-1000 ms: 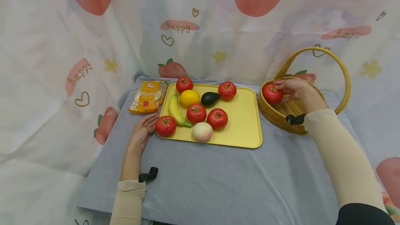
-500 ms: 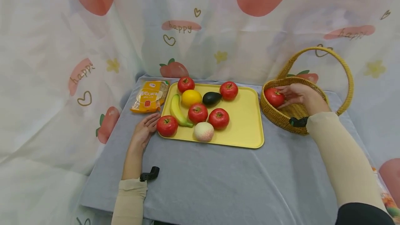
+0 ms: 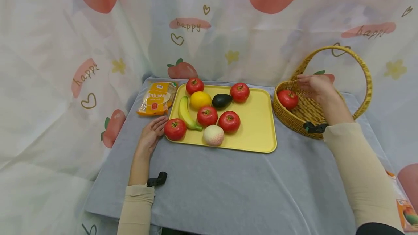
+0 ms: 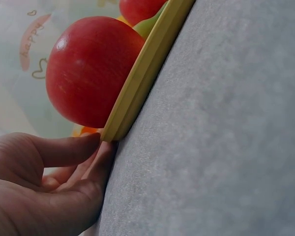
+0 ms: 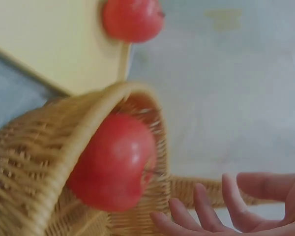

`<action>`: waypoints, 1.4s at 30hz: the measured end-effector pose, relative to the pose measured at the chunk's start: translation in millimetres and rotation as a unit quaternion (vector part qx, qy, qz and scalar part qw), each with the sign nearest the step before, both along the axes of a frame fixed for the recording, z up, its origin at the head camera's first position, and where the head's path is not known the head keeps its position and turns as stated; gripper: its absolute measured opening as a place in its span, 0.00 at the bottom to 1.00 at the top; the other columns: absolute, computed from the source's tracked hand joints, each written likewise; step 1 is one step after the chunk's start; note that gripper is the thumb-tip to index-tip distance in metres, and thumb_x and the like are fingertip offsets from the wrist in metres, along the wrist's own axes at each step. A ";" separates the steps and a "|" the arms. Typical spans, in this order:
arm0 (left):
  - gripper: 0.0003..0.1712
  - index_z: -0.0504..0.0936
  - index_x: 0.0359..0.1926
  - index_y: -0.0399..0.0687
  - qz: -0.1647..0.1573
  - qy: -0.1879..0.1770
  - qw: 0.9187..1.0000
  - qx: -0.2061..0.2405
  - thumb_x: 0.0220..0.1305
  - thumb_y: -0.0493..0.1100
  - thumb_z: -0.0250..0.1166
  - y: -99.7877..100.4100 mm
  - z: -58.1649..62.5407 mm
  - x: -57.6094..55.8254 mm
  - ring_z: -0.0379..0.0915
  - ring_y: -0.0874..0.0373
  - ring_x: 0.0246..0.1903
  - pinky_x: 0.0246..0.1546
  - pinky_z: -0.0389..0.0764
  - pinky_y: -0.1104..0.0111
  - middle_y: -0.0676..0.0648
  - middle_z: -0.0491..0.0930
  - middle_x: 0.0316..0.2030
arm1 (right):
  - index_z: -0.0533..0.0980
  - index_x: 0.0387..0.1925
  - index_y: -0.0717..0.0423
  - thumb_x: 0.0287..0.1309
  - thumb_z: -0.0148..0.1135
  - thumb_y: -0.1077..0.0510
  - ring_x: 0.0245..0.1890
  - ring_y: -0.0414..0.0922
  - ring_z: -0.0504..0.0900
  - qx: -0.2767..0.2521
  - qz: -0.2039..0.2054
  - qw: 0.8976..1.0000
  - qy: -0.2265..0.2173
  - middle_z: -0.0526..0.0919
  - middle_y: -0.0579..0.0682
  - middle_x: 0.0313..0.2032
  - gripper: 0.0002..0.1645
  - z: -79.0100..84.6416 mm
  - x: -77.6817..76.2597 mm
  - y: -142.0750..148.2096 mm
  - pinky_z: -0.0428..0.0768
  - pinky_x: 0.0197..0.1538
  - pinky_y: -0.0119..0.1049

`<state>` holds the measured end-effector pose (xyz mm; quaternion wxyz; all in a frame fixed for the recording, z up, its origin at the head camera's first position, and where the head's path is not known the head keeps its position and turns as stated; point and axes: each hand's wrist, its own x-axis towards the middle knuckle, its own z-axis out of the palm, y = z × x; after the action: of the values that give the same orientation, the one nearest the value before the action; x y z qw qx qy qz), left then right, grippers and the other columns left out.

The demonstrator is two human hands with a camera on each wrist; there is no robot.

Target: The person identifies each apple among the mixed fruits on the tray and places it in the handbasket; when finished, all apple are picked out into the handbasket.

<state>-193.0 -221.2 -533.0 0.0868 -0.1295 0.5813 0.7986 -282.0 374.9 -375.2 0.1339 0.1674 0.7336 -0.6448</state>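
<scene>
Red apple [image 3: 287,99] sat in basket [image 3: 287,120], left side, on right of desk [image 3: 228,184]. Right hand [image 3: 316,87] hung over basket, fingers spread, apart from apple. Left hand [image 3: 151,134] pinched tray [image 3: 254,126] by left rim, near end. Tray carried five other apples [image 3: 229,121], banana [image 3: 184,115], lemon [image 3: 200,100], avocado [image 3: 222,100], peach [image 3: 213,135]. Bag [image 3: 156,99] lay far left, just beside tray.

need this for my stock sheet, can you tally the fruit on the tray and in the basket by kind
Red apples: 6 (5 on the yellow tray, 1 in the basket)
Banana: 1
Yellow lemon-like fruit: 1
Dark avocado: 1
Pale peach: 1
Total: 10
</scene>
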 end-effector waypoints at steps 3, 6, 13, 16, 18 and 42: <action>0.43 0.66 0.76 0.38 -0.001 -0.002 1.000 -0.002 0.60 0.12 0.47 0.2 1.8 -0.7 0.71 0.56 0.68 0.52 0.79 0.76 0.38 0.68 0.74 | 0.85 0.39 0.32 0.78 0.52 0.55 0.62 0.41 0.75 -0.010 -0.009 1.000 0.023 0.85 0.32 0.46 0.18 9.3 5.6 -6.9 0.77 0.58 0.37; 0.44 0.66 0.76 0.38 0.001 -0.007 1.000 0.000 0.60 0.12 0.46 0.9 3.1 -0.9 0.70 0.55 0.69 0.52 0.79 0.76 0.38 0.68 0.74 | 0.85 0.46 0.36 0.78 0.53 0.57 0.49 0.35 0.80 -0.021 0.001 0.999 0.041 0.86 0.30 0.38 0.16 17.2 12.0 -12.1 0.80 0.47 0.32; 0.43 0.66 0.76 0.39 0.006 -0.013 1.000 -0.001 0.61 0.13 0.47 1.7 3.6 -2.9 0.70 0.54 0.69 0.53 0.79 0.76 0.39 0.69 0.74 | 0.79 0.60 0.43 0.79 0.49 0.57 0.51 0.36 0.80 -0.032 0.030 0.996 0.076 0.85 0.32 0.44 0.17 30.1 26.3 -22.9 0.83 0.46 0.30; 0.43 0.67 0.76 0.40 0.005 -0.015 1.000 -0.004 0.62 0.13 0.47 2.7 4.3 -3.4 0.71 0.55 0.69 0.52 0.79 0.76 0.40 0.70 0.73 | 0.81 0.56 0.44 0.78 0.51 0.57 0.51 0.36 0.82 -0.055 0.046 0.993 0.089 0.87 0.34 0.44 0.15 34.3 33.2 -26.5 0.85 0.46 0.32; 0.42 0.67 0.76 0.41 0.003 -0.020 1.000 -0.009 0.63 0.14 0.48 3.4 4.5 -3.8 0.71 0.55 0.68 0.51 0.79 0.76 0.40 0.70 0.73 | 0.82 0.54 0.44 0.77 0.54 0.57 0.49 0.36 0.84 -0.067 0.058 0.991 0.097 0.88 0.36 0.45 0.13 36.5 38.4 -28.9 0.86 0.47 0.34; 0.44 0.66 0.76 0.39 -0.003 -0.015 1.000 -0.017 0.60 0.13 0.47 -0.5 0.3 1.4 0.73 0.58 0.66 0.53 0.79 0.76 0.39 0.69 0.74 | 0.78 0.61 0.58 0.75 0.60 0.56 0.60 0.49 0.83 -0.087 0.100 0.983 0.128 0.82 0.49 0.55 0.19 5.6 65.9 -107.6 0.84 0.54 0.53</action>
<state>-191.6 -221.7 -532.6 0.0956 -0.1417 0.5937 0.7863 -216.1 267.3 -369.6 0.1167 -0.0024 0.6990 -0.7055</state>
